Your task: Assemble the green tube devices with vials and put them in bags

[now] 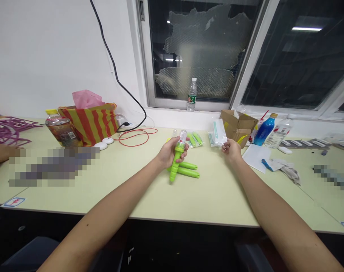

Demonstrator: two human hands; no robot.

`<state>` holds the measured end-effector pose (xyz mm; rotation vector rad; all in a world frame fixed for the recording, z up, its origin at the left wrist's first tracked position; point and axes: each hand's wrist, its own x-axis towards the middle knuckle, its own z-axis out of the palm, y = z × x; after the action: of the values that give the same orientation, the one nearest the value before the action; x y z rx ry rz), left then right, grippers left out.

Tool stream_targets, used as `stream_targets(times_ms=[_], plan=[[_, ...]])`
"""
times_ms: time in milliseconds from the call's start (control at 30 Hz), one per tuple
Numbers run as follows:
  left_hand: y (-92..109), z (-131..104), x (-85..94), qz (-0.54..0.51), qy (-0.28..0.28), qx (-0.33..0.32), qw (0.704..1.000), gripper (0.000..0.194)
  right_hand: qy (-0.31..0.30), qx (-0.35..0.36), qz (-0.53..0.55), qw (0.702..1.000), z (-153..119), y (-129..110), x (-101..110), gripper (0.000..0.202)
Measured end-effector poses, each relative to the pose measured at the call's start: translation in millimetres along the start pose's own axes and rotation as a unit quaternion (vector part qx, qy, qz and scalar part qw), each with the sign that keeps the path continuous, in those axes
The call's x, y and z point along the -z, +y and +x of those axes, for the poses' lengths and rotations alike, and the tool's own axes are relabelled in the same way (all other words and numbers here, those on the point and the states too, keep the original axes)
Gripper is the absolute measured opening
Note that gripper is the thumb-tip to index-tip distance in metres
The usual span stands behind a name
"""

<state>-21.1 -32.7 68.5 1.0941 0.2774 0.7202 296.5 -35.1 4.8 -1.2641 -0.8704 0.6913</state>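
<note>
My left hand (172, 153) is wrapped round a green light stick (176, 160) with a clear domed tip, which points up and away from me. Below and just right of it, two similar green sticks (189, 172) lie on the table (206, 200). Behind that hand are green pieces in clear wrapping (194, 139), and another clear dome (175, 132) partly hidden by my fingers. Out to the right, the fingers of my right hand (232, 150) pinch the lower edge of a clear plastic packet (217, 132) with white and teal on it.
An open cardboard box (238, 124) stands behind my right hand, near a blue bottle (267, 128) and a glove (285, 168). Leftward are a red cable (135, 139), a striped bag (94, 124) and a drink bottle (62, 128). Another person's hand (2, 155) rests at far left.
</note>
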Motion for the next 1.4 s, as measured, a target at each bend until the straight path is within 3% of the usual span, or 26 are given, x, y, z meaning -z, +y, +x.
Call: stream_targets(times_ms=[100,167,367,467,700,933,1100,1267,1400], plan=[[-2.7,4.1,4.4,0.017,0.044,-0.031,0.998,0.038,0.025,0.027,0.048,0.998,-8.5,-8.9,-8.0,0.029],[-4.4,6.6,5.7,0.045,0.087,-0.063,0.993,0.036,0.008,0.049,0.065,0.997,-17.2,-14.6,-17.4,0.028],[-3.7,12.3,12.0,0.13,0.238,-0.141,0.952,0.043,-0.116,0.162,-0.088,0.976,-42.3,-26.5,-43.7,0.016],[-0.3,14.5,19.3,0.131,0.274,-0.176,0.936,0.043,-0.152,0.18,-0.134,0.963,-46.6,-26.3,-48.8,0.017],[5.2,15.6,25.8,0.102,0.283,-0.206,0.931,0.038,-0.205,0.194,-0.164,0.945,-46.0,-23.2,-49.1,0.019],[7.1,12.9,13.4,0.081,0.258,-0.193,0.943,0.034,-0.385,0.054,0.004,0.921,-54.6,-46.1,-49.6,0.037],[3.3,8.6,-3.2,0.023,0.226,-0.166,0.96,0.034,-0.409,0.041,-0.011,0.911,-75.6,-66.5,-58.5,0.035],[-6.6,4.3,-15.1,0.029,0.199,-0.154,0.967,0.032,-0.53,-0.045,0.067,0.844,-89.5,-75.2,-60.0,0.059],[-10.1,3.2,-14.6,0.092,0.224,-0.163,0.956,0.032,-0.537,-0.047,0.088,0.838,-88.7,-72.1,-57.6,0.049]])
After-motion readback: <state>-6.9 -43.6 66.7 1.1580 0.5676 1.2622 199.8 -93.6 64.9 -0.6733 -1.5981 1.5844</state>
